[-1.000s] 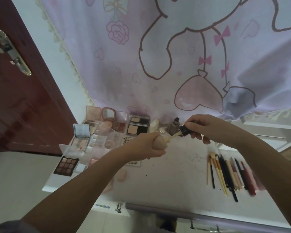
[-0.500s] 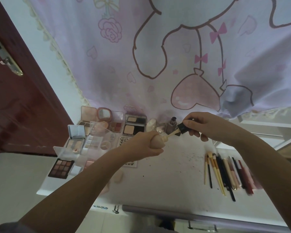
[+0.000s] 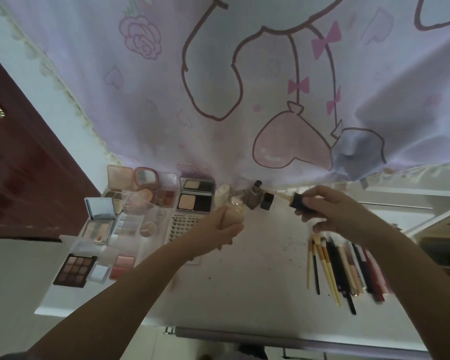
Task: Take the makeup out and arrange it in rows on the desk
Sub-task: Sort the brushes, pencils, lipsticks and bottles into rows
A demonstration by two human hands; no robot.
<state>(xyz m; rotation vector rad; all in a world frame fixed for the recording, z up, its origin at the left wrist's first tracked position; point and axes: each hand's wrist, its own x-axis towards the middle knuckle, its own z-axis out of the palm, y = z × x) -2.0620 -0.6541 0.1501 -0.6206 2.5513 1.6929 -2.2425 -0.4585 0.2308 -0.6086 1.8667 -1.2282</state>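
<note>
My left hand (image 3: 218, 227) grips a beige foundation bottle (image 3: 231, 216) above the white desk (image 3: 244, 281). My right hand (image 3: 325, 211) pinches the bottle's black cap (image 3: 298, 201), whose pale dropper stem (image 3: 281, 195) points left, clear of the bottle. Eyeshadow palettes (image 3: 74, 268), compacts (image 3: 195, 196) and a lash box (image 3: 183, 224) lie in rows on the left. A row of brushes and pencils (image 3: 340, 268) lies on the right. Small bottles (image 3: 253, 197) stand at the back by the curtain.
A pink cartoon curtain (image 3: 244, 87) hangs behind the desk. A dark red door (image 3: 24, 165) is at the left. A clear plastic organizer (image 3: 140, 203) sits among the palettes. White shelving (image 3: 431, 216) stands at the right. Dark specks dot the desk's middle.
My right hand has pulled the cap and dropper out of the bottle and moved it to the right. My left hand has stayed about where it was.
</note>
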